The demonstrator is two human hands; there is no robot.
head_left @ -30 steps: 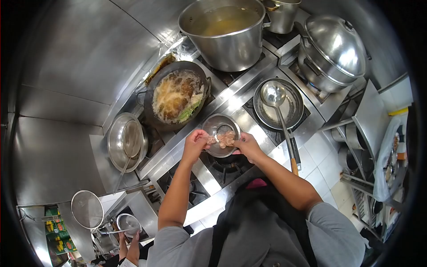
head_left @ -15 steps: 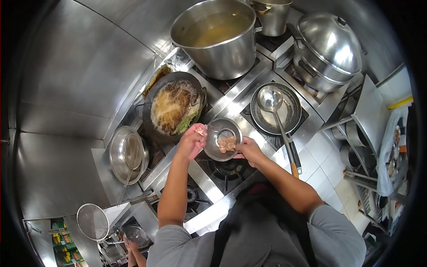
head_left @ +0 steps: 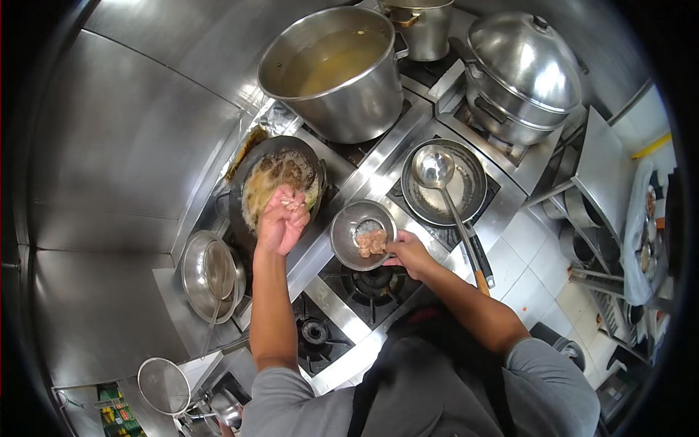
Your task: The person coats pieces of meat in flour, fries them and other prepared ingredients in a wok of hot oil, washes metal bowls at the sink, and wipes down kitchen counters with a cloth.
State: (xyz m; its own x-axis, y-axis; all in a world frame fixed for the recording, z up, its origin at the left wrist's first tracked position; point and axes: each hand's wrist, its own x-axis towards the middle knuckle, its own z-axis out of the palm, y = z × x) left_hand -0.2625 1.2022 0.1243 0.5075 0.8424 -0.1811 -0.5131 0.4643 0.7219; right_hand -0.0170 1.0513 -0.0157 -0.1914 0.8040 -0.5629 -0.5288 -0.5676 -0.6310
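Observation:
My right hand [head_left: 412, 255] grips the rim of a small steel bowl [head_left: 342, 251], thumb on top, tilted toward me. Several pinkish-brown raw meat pieces [head_left: 372, 242] lie in the bowl, beside a bit of liquid. Over the wok [head_left: 237, 191] my left hand [head_left: 284, 222] is raised with its fingers curled together around a small pale piece of meat, mostly hidden by the fingers. In the wok, brown frothy oil [head_left: 260, 178] bubbles, and a bit of green shows behind the hand.
A large pot [head_left: 364, 109] of yellowish liquid stands at the back. On the right, a frying pan [head_left: 415, 200] holds a ladle [head_left: 435, 166], near a lidded steamer [head_left: 524, 65]. A steel basin [head_left: 195, 280] with a strainer [head_left: 218, 269] sits left; burners [head_left: 314, 331] lie below.
My left hand has moved left from beside the bowl to above the wok, fingers still closed. My right hand keeps the bowl in nearly the same place.

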